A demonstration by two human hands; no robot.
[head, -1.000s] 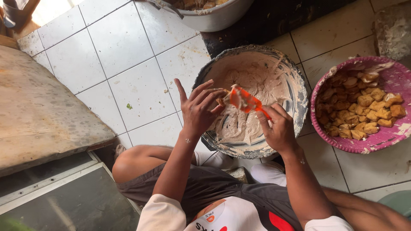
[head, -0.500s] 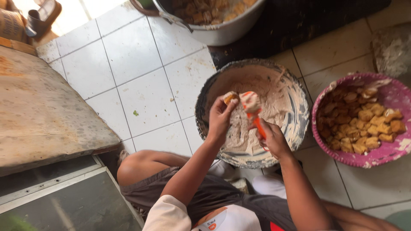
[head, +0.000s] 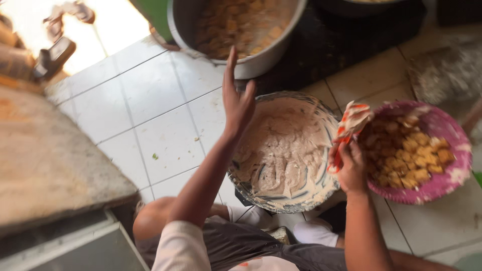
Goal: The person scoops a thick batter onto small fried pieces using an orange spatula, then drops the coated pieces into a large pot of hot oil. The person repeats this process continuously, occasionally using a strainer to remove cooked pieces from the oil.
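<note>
A wide bowl [head: 321,188] smeared with pale batter sits on the tiled floor in front of me. My left hand [head: 237,98] is raised over its far left rim, fingers apart and empty, reaching toward a metal pot [head: 261,57] of fried pieces. My right hand [head: 350,168] grips an orange spatula [head: 350,128] coated in batter, held upright between the batter bowl and a pink basket [head: 452,173] full of golden fried pieces.
A worn stone slab [head: 47,165] lies to the left with a metal frame below it. White floor tiles [head: 160,120] spread between the slab and the bowls. A dark mat [head: 341,42] lies under the pot. My knees are below the bowl.
Both hands were together over the batter bowl at the spatula. Now my left hand has let go and lifted toward the pot, and my right hand has moved the spatula toward the pink basket.
</note>
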